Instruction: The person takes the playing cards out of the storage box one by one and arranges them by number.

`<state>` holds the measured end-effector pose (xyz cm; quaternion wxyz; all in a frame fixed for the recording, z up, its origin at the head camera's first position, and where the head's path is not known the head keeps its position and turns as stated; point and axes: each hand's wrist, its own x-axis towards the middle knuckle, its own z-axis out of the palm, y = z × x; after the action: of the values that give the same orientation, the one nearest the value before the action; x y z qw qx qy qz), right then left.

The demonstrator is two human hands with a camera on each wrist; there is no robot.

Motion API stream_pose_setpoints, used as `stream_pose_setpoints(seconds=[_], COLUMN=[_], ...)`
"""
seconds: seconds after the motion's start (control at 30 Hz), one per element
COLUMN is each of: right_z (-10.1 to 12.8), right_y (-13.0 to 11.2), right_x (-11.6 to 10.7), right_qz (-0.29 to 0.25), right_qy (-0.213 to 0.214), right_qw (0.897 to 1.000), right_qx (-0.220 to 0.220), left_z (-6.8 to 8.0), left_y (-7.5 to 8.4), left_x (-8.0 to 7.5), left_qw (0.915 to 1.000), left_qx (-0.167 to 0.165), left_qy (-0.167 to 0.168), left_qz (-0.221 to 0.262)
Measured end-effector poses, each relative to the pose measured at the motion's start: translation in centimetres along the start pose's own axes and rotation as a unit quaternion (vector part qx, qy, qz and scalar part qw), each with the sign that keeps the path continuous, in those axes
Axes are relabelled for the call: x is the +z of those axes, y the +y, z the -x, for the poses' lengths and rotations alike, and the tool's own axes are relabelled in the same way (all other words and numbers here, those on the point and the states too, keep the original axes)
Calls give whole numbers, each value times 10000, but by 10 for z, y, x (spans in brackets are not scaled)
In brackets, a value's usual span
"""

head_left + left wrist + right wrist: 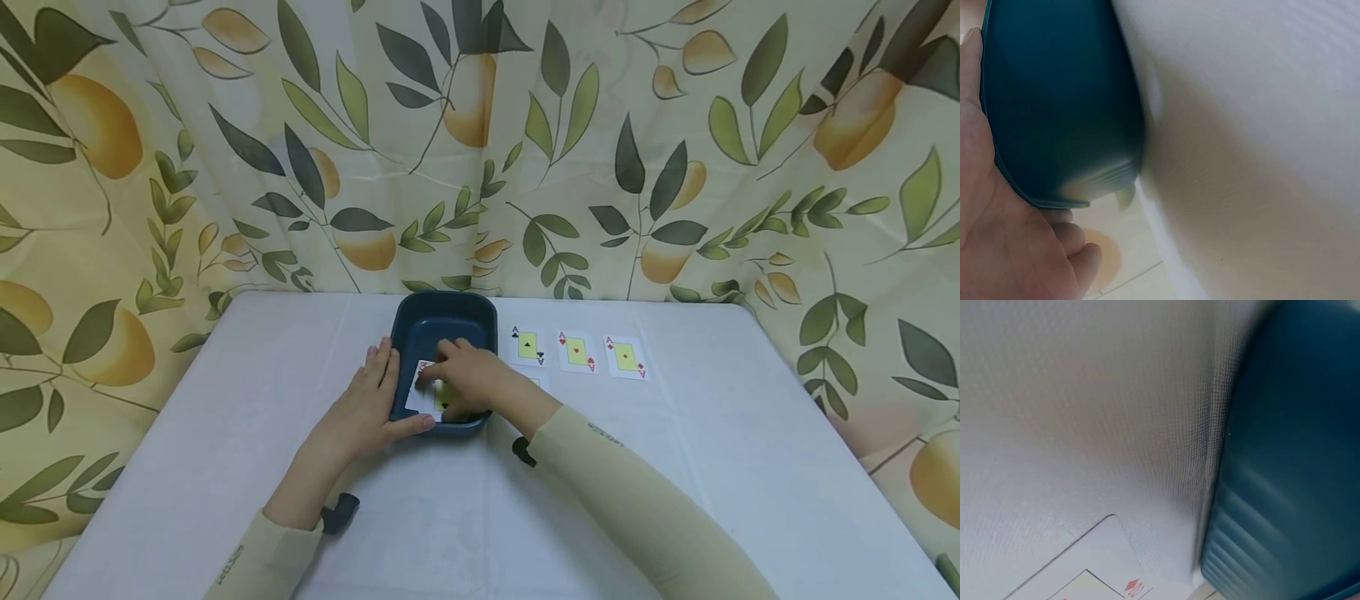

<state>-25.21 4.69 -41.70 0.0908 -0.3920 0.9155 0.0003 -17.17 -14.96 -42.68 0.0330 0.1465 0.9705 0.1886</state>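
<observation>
A dark blue tray (444, 302) stands on the table, with white playing cards (417, 402) in its near part. The cards bear yellow panels, and red and black marks show on them. My right hand (476, 379) reaches in over the right rim, its bent fingers and thumb on the cards and covering much of them. My left hand (363, 396) rests along the tray's left side, fingers straight and thumb along the near rim. In the left wrist view, the palm (1004, 244) lies close to the tray's wall (1066, 100).
Right of the tray lie the ace of clubs (528, 345), the ace of hearts (576, 352) and the ace of diamonds (625, 357) in a row. Another card (538, 383) is mostly hidden behind the right forearm. A patterned curtain (480, 183) hangs behind the white-covered table (675, 467).
</observation>
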Motion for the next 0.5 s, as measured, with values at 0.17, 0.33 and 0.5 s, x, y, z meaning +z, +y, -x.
stream_pose_setpoints(seconds=[0.17,0.33,0.5], right_z=[2,2,3], right_y=[-1,-1,0], right_x=[0,1,-2], right_qz=[-33,41,-283], right_qy=[99,116,167], right_qw=[9999,9999,9995], right_qx=[18,-20,-38], left_z=[0,0,-1], left_y=[0,0,-1], left_x=[0,1,2], left_qw=[10000,10000,10000], left_qx=[-13,-37,-26], left_qy=[3,-8,-4], left_qz=[-15,-23,19])
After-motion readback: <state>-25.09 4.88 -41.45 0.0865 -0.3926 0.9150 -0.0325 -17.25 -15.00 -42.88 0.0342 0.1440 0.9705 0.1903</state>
